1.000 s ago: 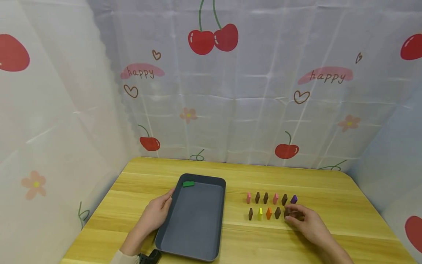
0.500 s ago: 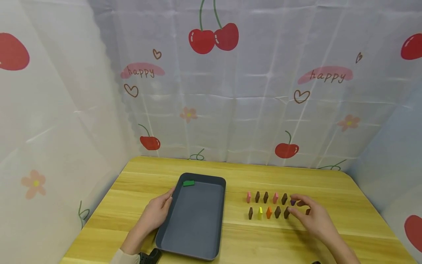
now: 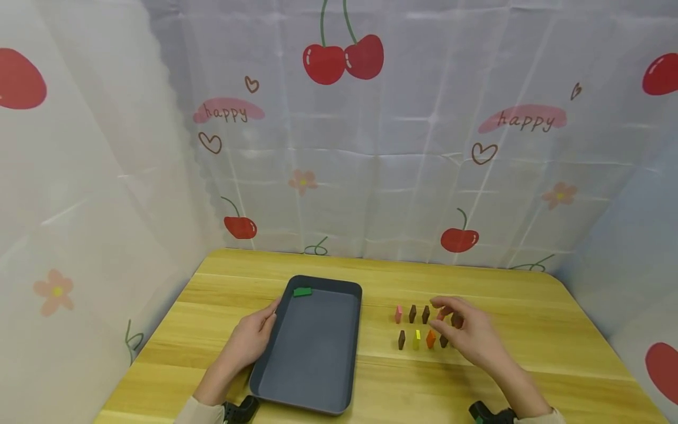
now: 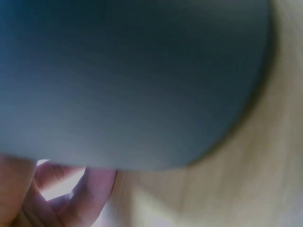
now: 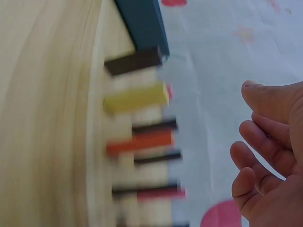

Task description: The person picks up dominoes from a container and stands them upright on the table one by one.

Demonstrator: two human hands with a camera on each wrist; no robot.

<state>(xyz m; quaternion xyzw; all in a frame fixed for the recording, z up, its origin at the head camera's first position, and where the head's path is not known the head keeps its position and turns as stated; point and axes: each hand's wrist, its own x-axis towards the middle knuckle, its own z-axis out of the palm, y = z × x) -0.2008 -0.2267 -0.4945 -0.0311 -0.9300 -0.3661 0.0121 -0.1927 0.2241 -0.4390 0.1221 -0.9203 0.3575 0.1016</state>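
Note:
My left hand [image 3: 248,340] grips the left side of a dark grey rectangular tray [image 3: 304,371], its curled fingers [image 4: 90,196] against the tray wall in the left wrist view. A green block [image 3: 302,291] lies inside at the far left corner. My right hand [image 3: 474,335] hovers over the right end of two rows of small upright domino-like blocks. Its thumb and fingers are apart, with nothing between them. The front row includes a yellow block [image 3: 416,340], an orange block [image 3: 431,339] and dark brown ones. In the back row stands a pink block [image 3: 398,314]. The hand hides the rows' right ends.
The wooden table [image 3: 381,383] has rounded far corners. A white curtain [image 3: 371,176] with cherry prints hangs behind it and on both sides. Bare tabletop lies between the tray and the blocks.
My right hand has moved left over the rows, from the front row's right end past the purple block, and now covers more blocks. The left hand and tray keep their place.

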